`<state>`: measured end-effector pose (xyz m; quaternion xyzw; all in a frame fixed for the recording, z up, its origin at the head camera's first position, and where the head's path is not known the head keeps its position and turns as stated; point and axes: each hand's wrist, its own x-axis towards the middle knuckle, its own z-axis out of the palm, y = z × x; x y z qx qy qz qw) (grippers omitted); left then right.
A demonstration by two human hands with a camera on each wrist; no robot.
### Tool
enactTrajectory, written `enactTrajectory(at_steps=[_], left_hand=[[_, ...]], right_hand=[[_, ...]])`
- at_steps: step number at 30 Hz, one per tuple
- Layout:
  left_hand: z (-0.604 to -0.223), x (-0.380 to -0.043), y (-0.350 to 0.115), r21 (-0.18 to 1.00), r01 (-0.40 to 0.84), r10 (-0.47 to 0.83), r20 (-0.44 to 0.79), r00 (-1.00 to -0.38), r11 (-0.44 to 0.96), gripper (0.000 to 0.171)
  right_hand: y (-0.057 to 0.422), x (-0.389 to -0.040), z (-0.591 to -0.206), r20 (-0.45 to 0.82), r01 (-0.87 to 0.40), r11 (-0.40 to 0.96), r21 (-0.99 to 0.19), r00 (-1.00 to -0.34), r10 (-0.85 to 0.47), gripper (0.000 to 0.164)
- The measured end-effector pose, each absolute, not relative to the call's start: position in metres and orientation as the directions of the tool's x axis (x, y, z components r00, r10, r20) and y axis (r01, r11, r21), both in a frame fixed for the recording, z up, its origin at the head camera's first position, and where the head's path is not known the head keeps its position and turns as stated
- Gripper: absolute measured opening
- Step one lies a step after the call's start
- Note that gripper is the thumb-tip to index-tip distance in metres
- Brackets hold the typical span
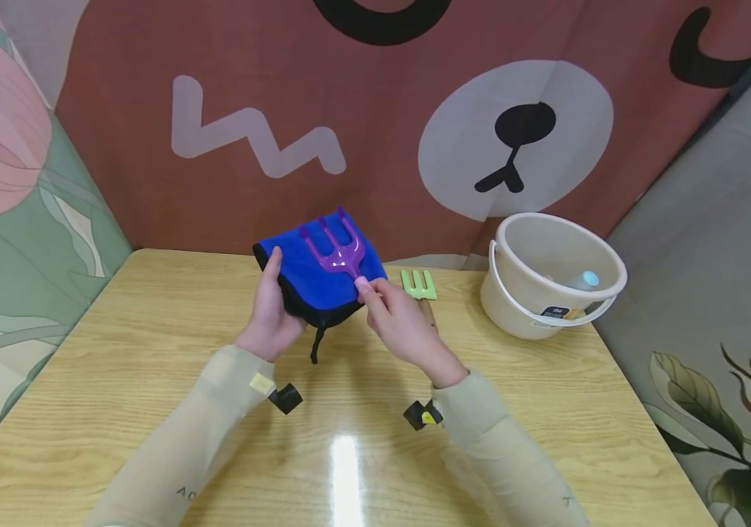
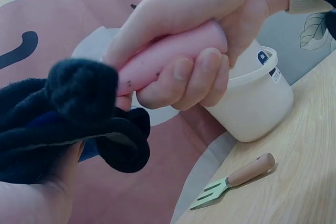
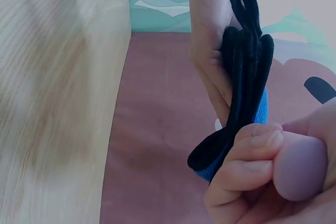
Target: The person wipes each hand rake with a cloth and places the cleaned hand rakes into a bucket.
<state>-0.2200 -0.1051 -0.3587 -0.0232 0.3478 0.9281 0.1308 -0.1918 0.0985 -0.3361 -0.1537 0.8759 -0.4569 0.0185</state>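
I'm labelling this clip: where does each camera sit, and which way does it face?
Head: worn there, facing forward and down at blue cloth, purple hand fork; left hand, right hand, sleeves show.
Left wrist: worn there, facing the fork's pink handle; both hands show.
Right wrist: worn there, facing the cloth's black edge; both hands show.
Head and left wrist share the bucket.

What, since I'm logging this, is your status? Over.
Left hand: holding black-edged blue fabric piece. Right hand: gripping purple three-pronged fork by its pink handle. Fork overlapping fabric in head view; nothing visibly blocking.
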Motion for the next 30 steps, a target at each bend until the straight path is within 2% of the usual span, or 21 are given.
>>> enactTrajectory(at_steps=[19, 30], left_hand=[[-0.356, -0.229, -0.124, 0.513, -0.135, 0.139, -0.031, -0.99, -0.848, 0.06], [-0.345, -0.232, -0.133, 0.579, -0.035, 0.047, 0.006, -0.999, -0.814, 0.061]], right_hand=[[0.097, -0.186, -0.344, 0.052, -0.228, 0.466, -0.855, -0.931, -0.361, 0.049], [0.103, -0.178, -0.34, 0.038, -0.242, 0.468, -0.85, -0.914, -0.404, 0.045]])
